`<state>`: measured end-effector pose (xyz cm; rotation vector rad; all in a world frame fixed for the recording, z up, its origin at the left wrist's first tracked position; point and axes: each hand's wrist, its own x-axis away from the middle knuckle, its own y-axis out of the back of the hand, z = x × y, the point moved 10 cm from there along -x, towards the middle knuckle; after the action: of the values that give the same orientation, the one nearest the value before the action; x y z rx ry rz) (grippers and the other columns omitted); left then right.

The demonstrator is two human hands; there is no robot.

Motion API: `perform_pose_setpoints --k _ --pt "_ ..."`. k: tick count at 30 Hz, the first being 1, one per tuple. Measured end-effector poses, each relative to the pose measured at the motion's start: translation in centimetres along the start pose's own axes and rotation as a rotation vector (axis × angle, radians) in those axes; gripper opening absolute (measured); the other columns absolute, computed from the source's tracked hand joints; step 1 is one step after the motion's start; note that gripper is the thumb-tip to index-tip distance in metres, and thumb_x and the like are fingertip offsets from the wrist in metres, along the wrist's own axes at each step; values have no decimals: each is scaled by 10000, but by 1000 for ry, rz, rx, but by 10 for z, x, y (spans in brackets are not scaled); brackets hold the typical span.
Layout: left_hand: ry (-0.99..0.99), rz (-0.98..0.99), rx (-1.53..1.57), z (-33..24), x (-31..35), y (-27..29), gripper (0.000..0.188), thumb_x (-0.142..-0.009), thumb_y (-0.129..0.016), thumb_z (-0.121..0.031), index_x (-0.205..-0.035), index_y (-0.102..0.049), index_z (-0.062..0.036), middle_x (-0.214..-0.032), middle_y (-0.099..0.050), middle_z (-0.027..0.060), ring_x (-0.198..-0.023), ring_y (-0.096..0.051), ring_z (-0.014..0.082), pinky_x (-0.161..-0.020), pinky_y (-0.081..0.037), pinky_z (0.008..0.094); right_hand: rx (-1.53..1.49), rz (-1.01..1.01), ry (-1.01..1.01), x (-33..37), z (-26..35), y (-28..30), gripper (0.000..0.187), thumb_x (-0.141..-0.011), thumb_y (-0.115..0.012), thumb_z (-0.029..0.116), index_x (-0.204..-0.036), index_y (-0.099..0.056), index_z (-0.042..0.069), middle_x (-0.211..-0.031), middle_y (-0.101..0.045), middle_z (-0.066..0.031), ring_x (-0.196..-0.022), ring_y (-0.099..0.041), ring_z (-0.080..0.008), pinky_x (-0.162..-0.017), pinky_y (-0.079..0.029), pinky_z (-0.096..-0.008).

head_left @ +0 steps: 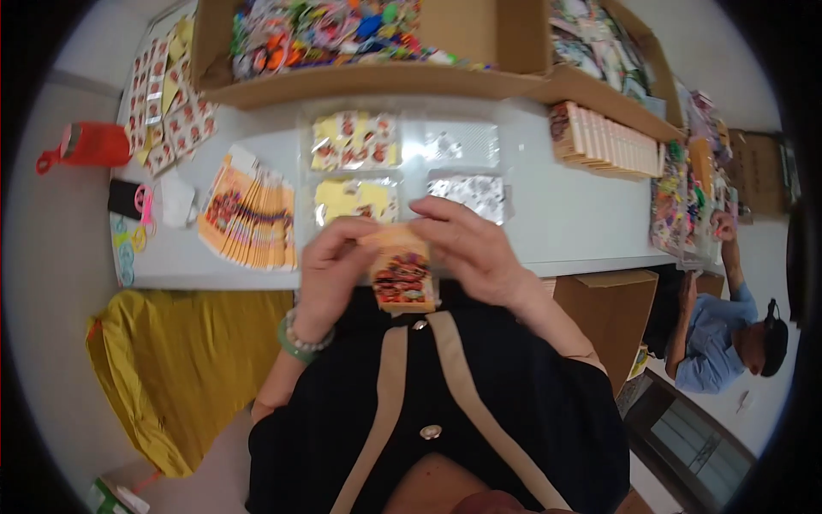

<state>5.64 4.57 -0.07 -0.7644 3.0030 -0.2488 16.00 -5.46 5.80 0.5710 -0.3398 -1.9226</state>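
Observation:
In front of my chest is a small orange printed box [402, 278], with a colourful picture on its face and a plain flap at its top. My left hand [338, 261] is closed on its upper left side, thumb and fingers at the flap. My right hand [475, 253] grips the upper right side, its fingers bent over the edge and its thumb hidden. Just beyond my hands, a clear divided tray [413, 167] holds yellow-backed stickers [355, 141] and silvery patterned sheets [467, 193]. Left of the tray lies a fanned row of flat orange printed boxes [253, 218].
Cardboard boxes [377, 86] of colourful trinkets and packets line the far side. A row of orange boxes [604, 141] stands at right. Sticker sheets [171, 103], a red cup [94, 144] and pink scissors [144, 204] lie left. Another person [715, 343] works at far right.

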Motion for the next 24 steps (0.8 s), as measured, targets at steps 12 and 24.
perform_pose_setpoints --k 12,24 --pt "-91 382 -221 -54 -61 -42 669 -750 -711 -155 -1349 -429 -56 -1450 -311 130 -1316 -319 221 -1056 -277 364 37 94 -119 -33 -9 45 313 -817 -651 173 -1079 -549 34 -996 -611 -144 -910 -598 -325 -796 -485 -385" --pt "182 327 432 -8 -73 -47 697 -769 -728 -316 -1294 -394 -2 -1038 -619 202 -1022 -598 327 -901 -475 432 1165 -261 -816 -62 -182 345 342 -748 -628 282 -974 -647 26 -926 -660 -179 -853 -636 -312 -755 -481 -373"
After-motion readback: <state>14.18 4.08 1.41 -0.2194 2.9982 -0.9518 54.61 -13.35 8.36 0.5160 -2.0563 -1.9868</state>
